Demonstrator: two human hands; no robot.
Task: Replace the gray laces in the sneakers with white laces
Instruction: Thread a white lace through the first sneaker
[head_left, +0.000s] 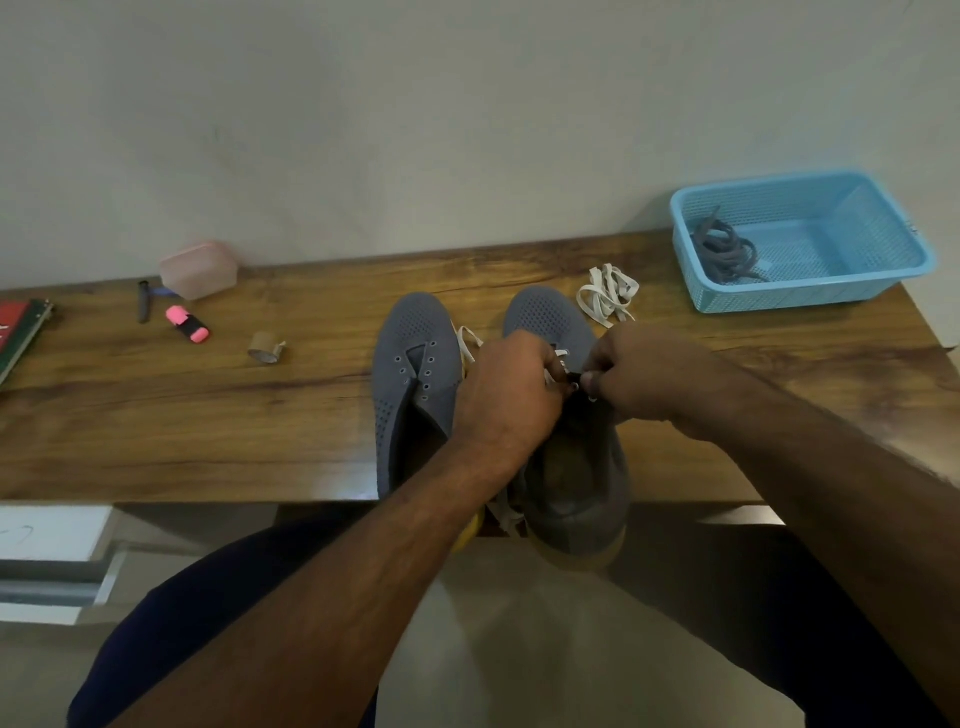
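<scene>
gray laces lie in the basket; left shoe bare; both hands seemingly pinch a white lace into the right shoe.

No text, label or number can be read; the red book at the left edge shows only an illegible white mark.

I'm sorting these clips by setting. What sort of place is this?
Probably a home desk or study corner: a wooden table against a plain wall, with a pink highlighter, a pen and a blue basket.
</scene>
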